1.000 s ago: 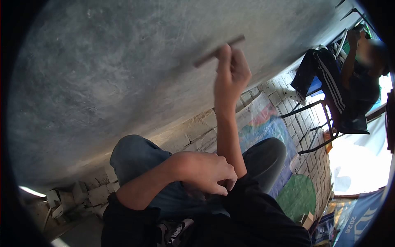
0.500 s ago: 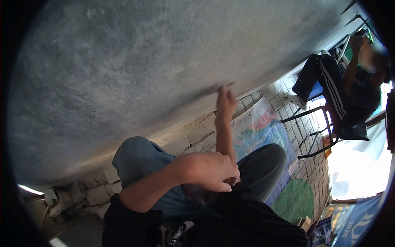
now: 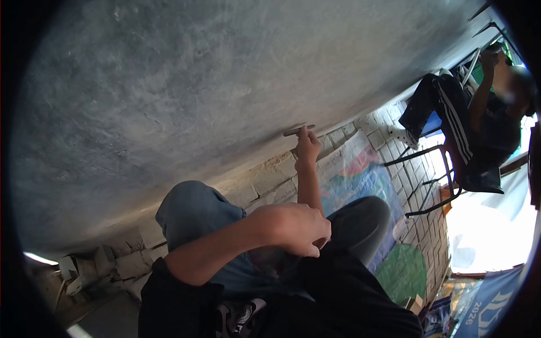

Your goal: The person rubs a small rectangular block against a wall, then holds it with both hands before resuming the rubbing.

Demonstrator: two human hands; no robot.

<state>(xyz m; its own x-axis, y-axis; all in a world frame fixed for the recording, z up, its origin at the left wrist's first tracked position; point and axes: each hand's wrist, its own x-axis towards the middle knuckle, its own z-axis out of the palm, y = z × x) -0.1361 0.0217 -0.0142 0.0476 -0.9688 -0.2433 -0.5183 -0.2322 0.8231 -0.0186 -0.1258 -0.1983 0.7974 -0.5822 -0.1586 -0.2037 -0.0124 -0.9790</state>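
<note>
My right hand (image 3: pixel 308 147) reaches forward with its fingers closed on a thin, flat, narrow tool (image 3: pixel 298 130). That strip lies close to the lower edge of a large grey, smeared surface (image 3: pixel 169 84); whether it touches cannot be told. Nearer to me, my left hand (image 3: pixel 301 228) is bent across in front of my right arm, its fingers curled in. What those fingers hold, if anything, is hidden. Below my forearms are my knees in grey-blue trousers (image 3: pixel 194 217).
A printed sheet (image 3: pixel 360 186) and a green round piece (image 3: pixel 403 273) lie over pale bricks (image 3: pixel 270 179). On the right, another person (image 3: pixel 484 124) sits on a black-framed chair (image 3: pixel 448 169). Broken bricks (image 3: pixel 93 267) are at lower left, a blue banner (image 3: pixel 487 304) at lower right.
My right hand has come slightly back towards me, and the thin tool in it shows more clearly than in the blurred earlier frame. My left hand has barely shifted.
</note>
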